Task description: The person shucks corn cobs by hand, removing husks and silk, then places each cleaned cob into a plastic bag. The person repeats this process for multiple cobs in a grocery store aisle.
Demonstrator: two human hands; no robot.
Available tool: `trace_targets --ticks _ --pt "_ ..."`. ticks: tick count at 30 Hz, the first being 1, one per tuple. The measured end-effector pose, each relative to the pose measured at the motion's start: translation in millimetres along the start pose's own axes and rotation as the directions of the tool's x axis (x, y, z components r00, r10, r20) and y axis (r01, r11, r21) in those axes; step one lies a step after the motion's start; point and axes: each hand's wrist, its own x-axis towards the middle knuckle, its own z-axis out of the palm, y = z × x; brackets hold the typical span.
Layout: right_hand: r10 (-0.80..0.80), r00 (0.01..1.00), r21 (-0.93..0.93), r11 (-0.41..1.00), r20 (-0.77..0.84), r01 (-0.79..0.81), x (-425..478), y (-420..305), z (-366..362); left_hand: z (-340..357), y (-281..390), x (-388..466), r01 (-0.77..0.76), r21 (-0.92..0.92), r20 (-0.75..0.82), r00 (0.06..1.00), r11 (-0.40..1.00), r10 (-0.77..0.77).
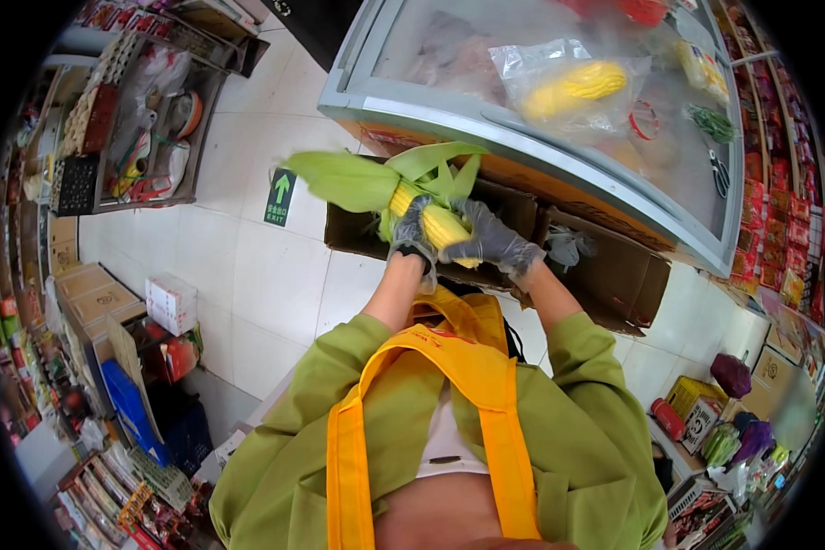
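Observation:
Both my hands wear thin plastic gloves over dark ones and hold one ear of corn (442, 227) with yellow kernels showing. Green husk leaves (347, 180) are folded back from its upper left end. My left hand (414, 230) grips the cob's left side, and my right hand (491, 237) wraps around its lower right end. Beneath the corn stands an open cardboard box (357, 230), its contents mostly hidden. On the freezer's glass lid lies a clear plastic bag (546, 75) with peeled yellow corn (577, 86) in it.
A chest freezer (495, 124) stands ahead, with scissors (718, 173), a red ring (643, 120) and a green bundle (711, 124) on its lid. Another cardboard box (605, 289) sits right of the first. Crates (199, 137) and stacked cartons (96, 295) stand left; packed shelves line both sides.

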Motion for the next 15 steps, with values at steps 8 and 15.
trace_targets --ticks 8,15 --pt "0.155 0.986 -0.456 0.875 -0.055 -0.163 -1.0 1.8 -9.5 3.9 -9.6 -5.6 0.006 0.039 0.02 1.0 0.999 -0.007" --pt "0.095 0.979 -0.438 0.883 -0.182 -0.167 15.8 74.1 -21.8 -3.3 -17.8 -0.3 0.166 -0.027 0.168 0.973 0.986 -0.16"
